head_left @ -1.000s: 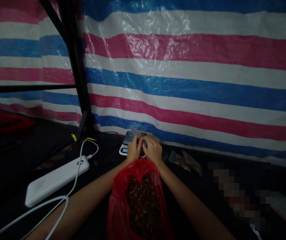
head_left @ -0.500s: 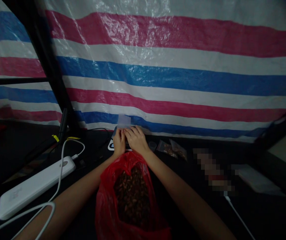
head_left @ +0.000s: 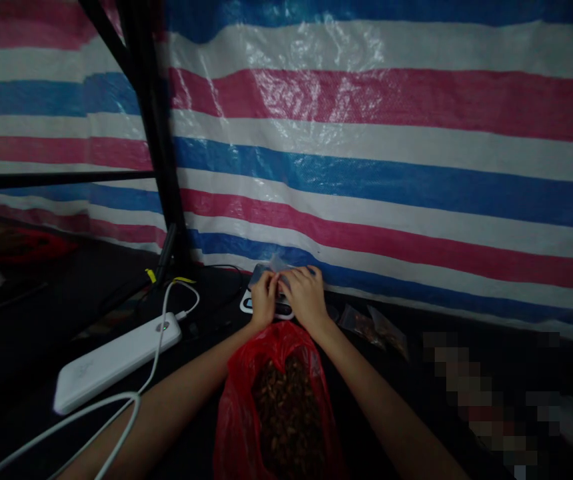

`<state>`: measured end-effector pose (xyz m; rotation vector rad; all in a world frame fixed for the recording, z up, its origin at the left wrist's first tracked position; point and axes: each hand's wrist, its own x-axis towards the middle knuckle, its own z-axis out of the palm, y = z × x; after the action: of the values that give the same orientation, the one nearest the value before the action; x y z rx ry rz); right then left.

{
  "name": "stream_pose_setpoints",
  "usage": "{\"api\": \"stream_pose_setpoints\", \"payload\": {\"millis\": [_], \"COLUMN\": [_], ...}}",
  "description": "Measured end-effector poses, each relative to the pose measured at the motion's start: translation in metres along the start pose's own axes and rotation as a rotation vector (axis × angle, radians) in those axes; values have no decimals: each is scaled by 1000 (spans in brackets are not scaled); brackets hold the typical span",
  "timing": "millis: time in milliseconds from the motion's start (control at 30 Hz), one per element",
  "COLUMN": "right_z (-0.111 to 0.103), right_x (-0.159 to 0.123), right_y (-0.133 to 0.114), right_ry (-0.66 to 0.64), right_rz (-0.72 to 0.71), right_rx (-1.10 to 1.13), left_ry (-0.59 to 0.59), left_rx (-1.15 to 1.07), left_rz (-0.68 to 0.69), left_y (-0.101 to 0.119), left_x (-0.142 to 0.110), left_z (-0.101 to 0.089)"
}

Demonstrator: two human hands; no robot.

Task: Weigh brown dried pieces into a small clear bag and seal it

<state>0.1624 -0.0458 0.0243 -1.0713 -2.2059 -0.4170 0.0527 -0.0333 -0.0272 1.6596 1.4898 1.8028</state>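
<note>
Clear plastic pouch [head_left: 277, 264], gripped at its edges above a digital scale [head_left: 249, 305] by the curled fingers of the left hand [head_left: 265, 299] and right hand [head_left: 307, 297]; red plastic bag [head_left: 231, 427] of brown pieces [head_left: 286, 413], just before the scale.

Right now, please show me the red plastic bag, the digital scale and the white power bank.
Red plastic bag [head_left: 231, 427]: head view, on its side.
Digital scale [head_left: 250, 304]: head view, on its display.
White power bank [head_left: 116, 363]: head view, on its top.
</note>
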Motion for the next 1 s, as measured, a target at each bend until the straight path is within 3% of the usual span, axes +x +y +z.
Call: {"api": "stream_pose_setpoints", "payload": {"millis": [167, 500, 667, 1000], "right_z": [1, -2, 1, 0], "right_x": [-1, -2, -5, -4], "right_y": [7, 14, 21, 30], "right_ry": [9, -5, -29, -107], "right_rz": [54, 134, 108, 36], "right_rx": [117, 44, 31, 78], "left_ry": [-70, -231, -261, -241], "left_rx": [-23, -38, 36, -38], "left_rz": [17, 45, 84, 55], "left_y": [2, 3, -2, -1], "left_x": [-2, -5, -6, -5], "left_z": [2, 3, 4, 4]}}
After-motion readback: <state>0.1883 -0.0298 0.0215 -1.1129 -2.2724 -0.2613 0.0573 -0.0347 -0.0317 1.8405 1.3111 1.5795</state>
